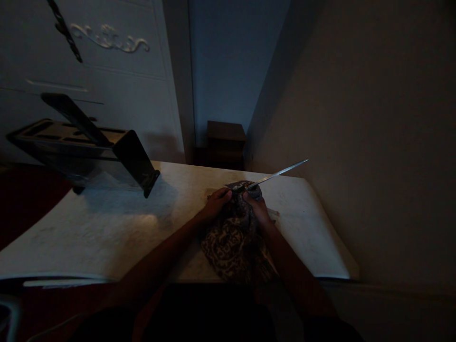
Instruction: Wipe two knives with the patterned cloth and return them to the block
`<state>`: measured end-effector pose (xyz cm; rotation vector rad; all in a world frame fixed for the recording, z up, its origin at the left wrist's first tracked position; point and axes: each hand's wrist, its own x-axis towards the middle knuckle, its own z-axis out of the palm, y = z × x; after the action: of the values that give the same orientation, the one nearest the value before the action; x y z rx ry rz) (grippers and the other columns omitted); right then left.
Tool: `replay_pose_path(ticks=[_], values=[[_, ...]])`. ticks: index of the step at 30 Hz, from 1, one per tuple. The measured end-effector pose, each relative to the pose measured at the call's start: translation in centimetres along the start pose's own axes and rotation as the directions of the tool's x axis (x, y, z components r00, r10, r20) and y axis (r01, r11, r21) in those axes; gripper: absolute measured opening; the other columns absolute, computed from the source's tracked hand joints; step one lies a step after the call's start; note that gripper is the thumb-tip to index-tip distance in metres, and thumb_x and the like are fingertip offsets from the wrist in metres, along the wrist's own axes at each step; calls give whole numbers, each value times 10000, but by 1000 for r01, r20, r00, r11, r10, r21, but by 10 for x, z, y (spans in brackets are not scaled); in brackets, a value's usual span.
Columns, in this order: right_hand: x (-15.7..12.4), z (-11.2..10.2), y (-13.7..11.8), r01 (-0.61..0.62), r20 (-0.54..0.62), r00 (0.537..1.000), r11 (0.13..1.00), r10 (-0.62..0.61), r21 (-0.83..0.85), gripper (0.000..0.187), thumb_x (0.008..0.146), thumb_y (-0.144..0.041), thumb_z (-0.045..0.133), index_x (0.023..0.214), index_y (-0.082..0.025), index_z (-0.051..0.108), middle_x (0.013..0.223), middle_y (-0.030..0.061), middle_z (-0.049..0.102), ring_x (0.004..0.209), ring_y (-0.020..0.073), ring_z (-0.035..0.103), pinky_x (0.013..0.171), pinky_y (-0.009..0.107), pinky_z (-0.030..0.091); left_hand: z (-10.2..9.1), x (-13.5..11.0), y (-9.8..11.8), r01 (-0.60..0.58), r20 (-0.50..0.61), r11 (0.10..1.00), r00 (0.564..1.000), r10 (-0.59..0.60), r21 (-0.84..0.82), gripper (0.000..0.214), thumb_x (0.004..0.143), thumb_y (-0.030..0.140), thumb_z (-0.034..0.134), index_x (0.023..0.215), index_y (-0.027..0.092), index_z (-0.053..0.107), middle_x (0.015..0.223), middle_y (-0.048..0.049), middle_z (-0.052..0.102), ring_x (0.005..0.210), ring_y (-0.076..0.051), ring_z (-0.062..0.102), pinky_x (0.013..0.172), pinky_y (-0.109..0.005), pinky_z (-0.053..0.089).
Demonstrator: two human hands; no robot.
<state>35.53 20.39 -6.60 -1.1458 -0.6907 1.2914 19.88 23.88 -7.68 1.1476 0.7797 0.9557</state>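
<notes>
A knife (278, 175) with a long, thin, shiny blade points up and to the right above the table. Its dark handle end is mostly lost among my fingers and a patterned brown cloth (228, 242). My left hand (218, 202) is closed at the handle end, with its thumb on top. Bunched folds of the cloth are pinched in my right hand (257, 209), close to the base of the blade. The rest of the cloth hangs down between my forearms onto the table's near edge. Dim light hides the exact grip of the fingers.
On the white table (135, 242), a slotted knife block (85, 161) stands at the left, with a black handle (74, 116) sticking out. A wall (356, 142) rises at the right. Behind are a white cabinet (124, 95) and a small brown box-like stand (226, 133).
</notes>
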Motion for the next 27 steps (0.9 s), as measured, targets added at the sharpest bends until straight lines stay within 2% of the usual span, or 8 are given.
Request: replay_pose_path(ticks=[4,10,13,19,22,27], values=[[3,-2,1,17,-12,1000,999,-17,-48,471,597,-471,841,939,-182,694,905,60,740,807,234,694,805,399,561,-1,3,1,19,-18,992,1000,-21,-122,462,724,588,692,773,155,537,633,27,525,477,-79,460,458,-216,357],[6,-1,0,44,-20,999,998,-45,-43,541,552,-551,837,921,-186,684,957,56,736,887,239,685,852,383,546,-4,6,1,-28,-78,986,997,15,-163,416,714,519,730,768,155,537,600,33,533,459,-77,457,443,-214,343],[5,1,-2,46,-21,999,998,-47,-37,562,542,-573,831,925,-190,680,897,43,736,843,236,684,804,377,555,-5,5,4,-37,-123,985,992,16,-169,409,688,494,752,789,151,554,572,39,532,447,-73,443,437,-207,316],[1,2,-5,36,-90,995,999,-37,-10,525,603,-580,798,924,-182,677,885,39,736,821,231,689,798,376,565,-7,6,11,-78,-207,979,978,38,-186,358,660,432,772,750,154,565,517,51,499,444,-65,437,435,-189,314],[5,-2,-3,11,-96,995,997,-3,83,529,606,-587,796,953,-210,664,879,23,737,802,226,694,779,375,577,-9,6,17,-95,-259,972,965,37,-216,335,641,399,783,733,153,575,524,51,497,441,-61,435,430,-191,325],[19,-16,4,-115,-112,985,979,135,170,575,622,-670,742,946,-205,647,768,29,725,770,232,700,766,392,585,-18,8,28,-121,-355,907,934,-34,-404,312,581,296,803,690,147,552,542,62,456,467,-48,433,427,-179,333]])
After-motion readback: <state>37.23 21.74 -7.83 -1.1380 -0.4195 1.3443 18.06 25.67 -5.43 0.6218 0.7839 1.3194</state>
